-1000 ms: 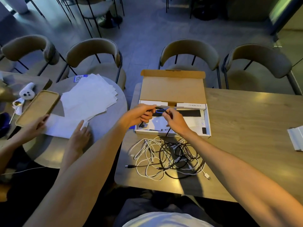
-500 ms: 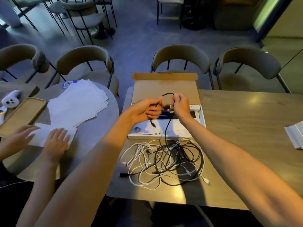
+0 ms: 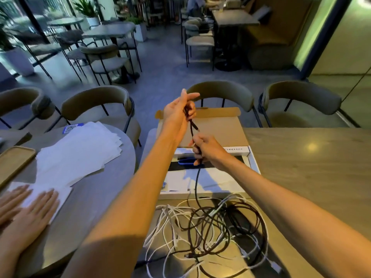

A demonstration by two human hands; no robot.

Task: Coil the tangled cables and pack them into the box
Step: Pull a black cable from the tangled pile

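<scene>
A thin black cable (image 3: pixel 191 127) is being coiled round the curled fingers of the left hand (image 3: pixel 176 113) and pinched below by the right hand (image 3: pixel 208 151); more slack is probably being called for next.

Black cable (image 3: pixel 197 181): upper end raised above the box, gripped in the left hand (image 3: pixel 176 113). It runs down through the right hand (image 3: pixel 206 151), then drops over the box's front edge into the heap.

Tangled cables (image 3: pixel 210 233): white and black leads, loosely knotted, uncoiled, lying on the table (image 3: pixel 301 167) just in front of the box.

Box (image 3: pixel 254 163): shallow cardboard, white inside, lid flap open and tilted back.
</scene>
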